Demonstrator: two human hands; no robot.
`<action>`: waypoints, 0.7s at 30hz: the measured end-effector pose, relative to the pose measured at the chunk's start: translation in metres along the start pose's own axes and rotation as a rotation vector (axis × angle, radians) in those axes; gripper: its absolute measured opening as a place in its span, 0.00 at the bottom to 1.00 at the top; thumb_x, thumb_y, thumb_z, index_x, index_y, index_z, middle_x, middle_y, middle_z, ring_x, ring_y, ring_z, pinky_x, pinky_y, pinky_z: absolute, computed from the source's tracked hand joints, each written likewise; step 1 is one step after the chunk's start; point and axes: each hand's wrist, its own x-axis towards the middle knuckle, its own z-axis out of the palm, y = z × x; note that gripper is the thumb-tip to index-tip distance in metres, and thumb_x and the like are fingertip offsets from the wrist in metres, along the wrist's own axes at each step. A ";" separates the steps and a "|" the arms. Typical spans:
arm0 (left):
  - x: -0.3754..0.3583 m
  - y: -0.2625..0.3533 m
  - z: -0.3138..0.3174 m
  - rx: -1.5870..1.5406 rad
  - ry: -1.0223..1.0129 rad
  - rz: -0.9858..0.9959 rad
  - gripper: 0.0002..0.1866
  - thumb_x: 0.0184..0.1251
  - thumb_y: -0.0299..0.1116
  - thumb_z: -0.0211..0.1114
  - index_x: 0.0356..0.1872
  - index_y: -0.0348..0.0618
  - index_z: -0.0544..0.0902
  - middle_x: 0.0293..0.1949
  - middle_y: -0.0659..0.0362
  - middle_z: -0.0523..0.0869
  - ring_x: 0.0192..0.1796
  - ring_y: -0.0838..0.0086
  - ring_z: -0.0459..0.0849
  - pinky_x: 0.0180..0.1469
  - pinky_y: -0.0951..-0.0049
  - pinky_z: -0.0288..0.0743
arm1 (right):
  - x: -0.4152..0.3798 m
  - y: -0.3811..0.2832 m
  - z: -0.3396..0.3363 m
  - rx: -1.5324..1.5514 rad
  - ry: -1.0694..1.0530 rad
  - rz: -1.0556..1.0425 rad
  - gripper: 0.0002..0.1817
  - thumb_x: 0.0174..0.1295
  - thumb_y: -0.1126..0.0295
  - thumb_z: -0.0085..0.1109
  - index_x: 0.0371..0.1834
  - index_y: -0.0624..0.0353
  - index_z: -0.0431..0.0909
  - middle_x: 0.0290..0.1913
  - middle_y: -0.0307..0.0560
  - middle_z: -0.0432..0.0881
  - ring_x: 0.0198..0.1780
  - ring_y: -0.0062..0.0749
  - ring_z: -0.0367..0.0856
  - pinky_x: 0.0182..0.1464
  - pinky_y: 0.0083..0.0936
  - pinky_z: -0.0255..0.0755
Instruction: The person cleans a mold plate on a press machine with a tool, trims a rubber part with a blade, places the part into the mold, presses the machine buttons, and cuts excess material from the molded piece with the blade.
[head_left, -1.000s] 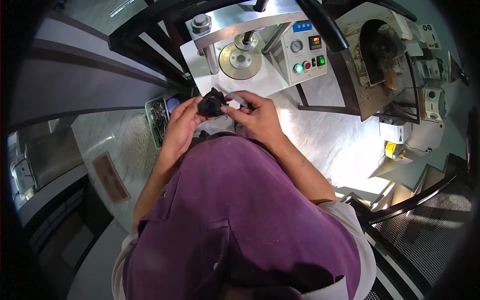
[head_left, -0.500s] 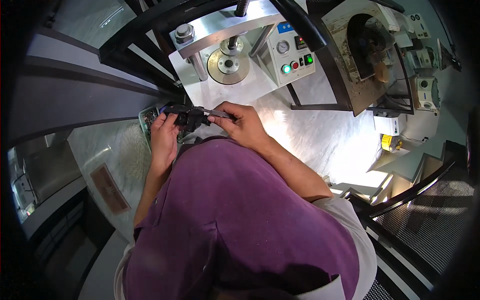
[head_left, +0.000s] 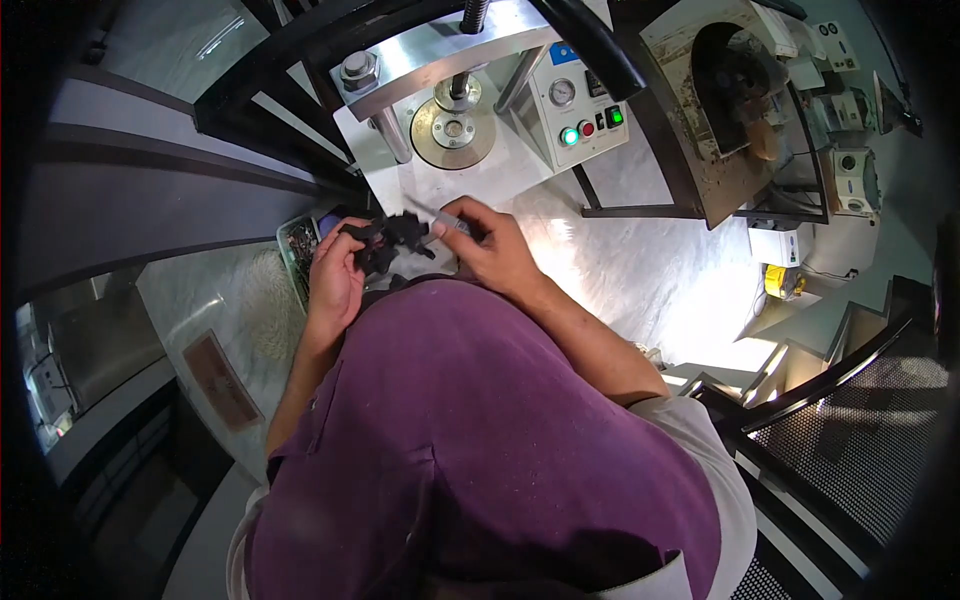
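My left hand (head_left: 335, 285) is closed on a black, irregular, jagged piece (head_left: 390, 243), holding it just in front of the apron. My right hand (head_left: 497, 252) grips a knife (head_left: 455, 224) with a slim grey handle. The knife's thin pale blade points up and left, along the far side of the black piece. Close behind my left hand is a green-rimmed tray (head_left: 290, 262) with small dark bits in it. Something purple (head_left: 328, 222) shows at the tray's far end, partly hidden by the hand.
Ahead stands a metal press (head_left: 455, 130) with a round plate and thick posts. Its control box (head_left: 585, 110) has a gauge and lit green buttons. A dirty workbench (head_left: 735, 185) is at the right, a mesh chair (head_left: 850, 420) at lower right. A brown rectangular board (head_left: 222, 380) lies at left.
The black piece has turned and shifted in my left hand. The knife blade has swung upward, away from its earlier level position against the piece. My view has shifted slightly.
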 end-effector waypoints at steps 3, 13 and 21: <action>-0.004 0.008 -0.004 0.098 -0.202 0.073 0.07 0.64 0.24 0.49 0.35 0.36 0.76 0.38 0.57 0.80 0.40 0.74 0.79 0.49 0.74 0.72 | 0.002 0.025 -0.013 0.054 0.160 0.026 0.11 0.69 0.63 0.56 0.43 0.59 0.79 0.22 0.35 0.71 0.25 0.18 0.65 0.29 0.21 0.61; -0.015 0.021 0.028 0.559 -0.492 -0.236 0.18 0.58 0.21 0.43 0.51 0.40 0.69 0.56 0.54 0.80 0.63 0.72 0.71 0.67 0.75 0.60 | 0.028 0.054 -0.051 -0.151 0.291 0.109 0.14 0.70 0.62 0.54 0.45 0.62 0.79 0.34 0.50 0.82 0.34 0.34 0.78 0.40 0.29 0.72; -0.005 0.016 -0.002 0.862 -0.541 -0.333 0.19 0.76 0.37 0.40 0.58 0.39 0.71 0.58 0.55 0.78 0.59 0.75 0.71 0.66 0.74 0.59 | 0.039 0.067 -0.054 -0.194 0.314 0.074 0.13 0.69 0.65 0.53 0.51 0.58 0.80 0.34 0.43 0.83 0.35 0.26 0.77 0.41 0.24 0.71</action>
